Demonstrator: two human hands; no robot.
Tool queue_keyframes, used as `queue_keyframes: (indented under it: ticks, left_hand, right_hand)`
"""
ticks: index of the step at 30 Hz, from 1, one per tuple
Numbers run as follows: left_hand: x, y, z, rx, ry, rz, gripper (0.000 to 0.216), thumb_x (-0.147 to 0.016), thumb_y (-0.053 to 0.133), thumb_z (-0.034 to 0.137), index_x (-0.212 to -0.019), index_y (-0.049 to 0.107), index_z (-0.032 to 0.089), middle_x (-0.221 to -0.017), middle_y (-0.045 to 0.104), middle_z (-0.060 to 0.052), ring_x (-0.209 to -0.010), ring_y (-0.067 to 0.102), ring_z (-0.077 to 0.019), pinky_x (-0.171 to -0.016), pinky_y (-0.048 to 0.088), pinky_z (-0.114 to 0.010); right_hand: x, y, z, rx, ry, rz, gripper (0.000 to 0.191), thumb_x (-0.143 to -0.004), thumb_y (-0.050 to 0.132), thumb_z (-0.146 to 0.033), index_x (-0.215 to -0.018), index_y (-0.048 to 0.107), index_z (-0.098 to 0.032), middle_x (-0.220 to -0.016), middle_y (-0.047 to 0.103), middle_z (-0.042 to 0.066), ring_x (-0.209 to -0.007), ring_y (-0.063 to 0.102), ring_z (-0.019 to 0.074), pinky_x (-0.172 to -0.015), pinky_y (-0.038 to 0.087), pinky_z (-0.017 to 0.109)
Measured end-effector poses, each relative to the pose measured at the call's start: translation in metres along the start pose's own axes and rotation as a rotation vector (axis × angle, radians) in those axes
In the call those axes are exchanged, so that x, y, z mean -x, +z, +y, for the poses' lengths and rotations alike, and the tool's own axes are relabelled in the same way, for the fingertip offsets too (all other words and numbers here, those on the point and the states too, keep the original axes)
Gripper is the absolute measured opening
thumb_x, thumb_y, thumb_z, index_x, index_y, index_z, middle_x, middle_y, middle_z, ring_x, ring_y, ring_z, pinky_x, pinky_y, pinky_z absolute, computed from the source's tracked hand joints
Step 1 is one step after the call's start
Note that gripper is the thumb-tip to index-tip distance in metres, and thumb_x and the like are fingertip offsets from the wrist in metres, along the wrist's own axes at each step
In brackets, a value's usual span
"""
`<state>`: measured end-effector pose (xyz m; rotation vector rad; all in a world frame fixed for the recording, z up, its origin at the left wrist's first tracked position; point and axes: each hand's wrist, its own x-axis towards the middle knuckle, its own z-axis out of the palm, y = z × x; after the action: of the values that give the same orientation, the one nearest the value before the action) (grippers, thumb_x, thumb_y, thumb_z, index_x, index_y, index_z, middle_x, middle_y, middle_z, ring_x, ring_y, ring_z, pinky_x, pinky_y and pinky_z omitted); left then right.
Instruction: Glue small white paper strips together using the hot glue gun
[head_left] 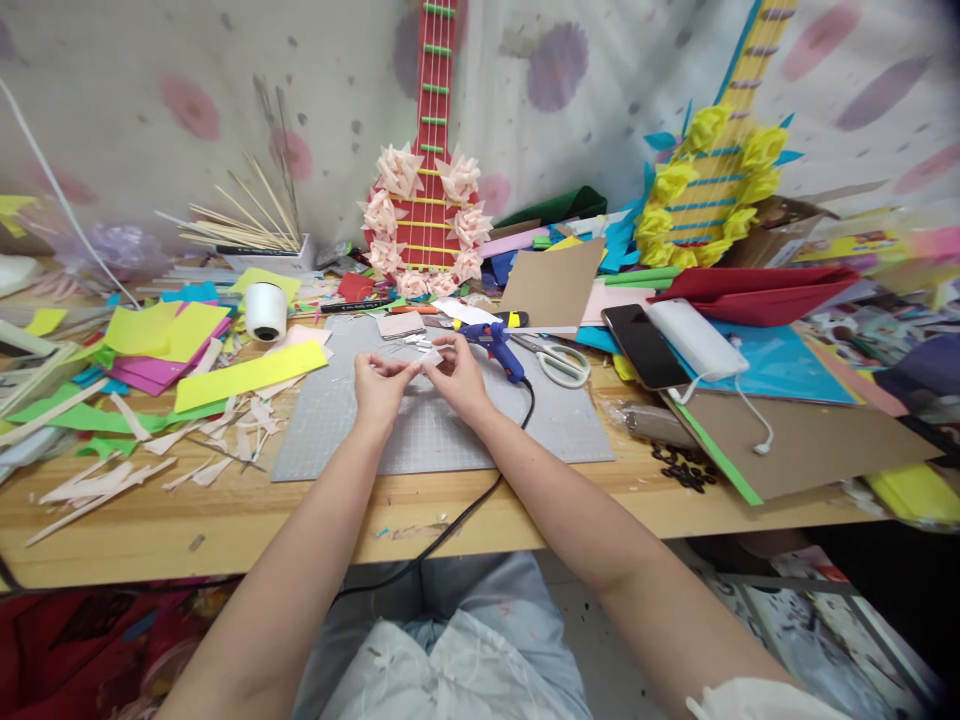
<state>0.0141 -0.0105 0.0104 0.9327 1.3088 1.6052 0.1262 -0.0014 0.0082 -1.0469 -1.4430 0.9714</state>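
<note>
Above the grey cutting mat (pixel 442 445), my two hands meet over a small piece of white paper (pixel 432 358). My left hand (pixel 381 388) pinches its left side between thumb and fingers. On the other side, my right hand (pixel 459 380) grips it with thumb and forefinger. Just beyond my right hand lies a blue hot glue gun (pixel 495 346), its black cord (pixel 531 400) running down over the table edge. A stack of small pale paper pieces (pixel 401 325) rests on the mat behind my fingers.
Scissors (pixel 562 366), a phone (pixel 643 345) and a white power bank (pixel 696 338) lie to the right. Paper scraps (pixel 225 440) and a white roll (pixel 265 311) cover the left. A red paper guitar (pixel 430 215) and a yellow one (pixel 705 195) stand behind.
</note>
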Motion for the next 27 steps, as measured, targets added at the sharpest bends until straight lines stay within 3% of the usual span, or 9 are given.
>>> queue_keyframes:
  ticks: [5, 15, 27]
  left_hand:
    - [-0.0019, -0.0003, -0.0018, 0.018, 0.014, 0.068, 0.05, -0.05, 0.071, 0.015, -0.074, 0.027, 0.022, -0.057, 0.058, 0.007, -0.056, 0.057, -0.0093, -0.066, 0.044, -0.024]
    - [0.0032, 0.0044, 0.0027, 0.222, -0.161, 0.004, 0.045, -0.055, 0.072, 0.018, -0.089, 0.042, 0.017, -0.073, 0.065, -0.001, -0.064, 0.062, -0.0113, -0.071, 0.048, -0.028]
    - [0.0001, 0.0002, 0.0005, 0.085, -0.16, 0.032, 0.048, -0.048, 0.074, 0.019, -0.083, 0.041, 0.017, -0.061, 0.063, 0.001, -0.056, 0.06, -0.0114, -0.065, 0.047, -0.027]
  right_hand:
    - [-0.0003, 0.0035, 0.0, -0.055, -0.055, -0.078, 0.039, -0.063, 0.056, -0.017, -0.097, 0.037, -0.022, -0.079, 0.057, -0.003, -0.066, 0.057, 0.012, -0.068, 0.046, 0.03]
    - [-0.0006, 0.0074, 0.0002, -0.108, 0.018, 0.037, 0.04, -0.063, 0.059, -0.019, -0.096, 0.037, -0.022, -0.074, 0.057, -0.003, -0.069, 0.058, 0.0137, -0.07, 0.047, 0.03]
    - [-0.0049, -0.0012, 0.0009, -0.121, 0.048, 0.124, 0.033, -0.066, 0.06, -0.026, -0.092, 0.039, -0.022, -0.071, 0.057, -0.004, -0.065, 0.058, 0.0111, -0.07, 0.047, 0.029]
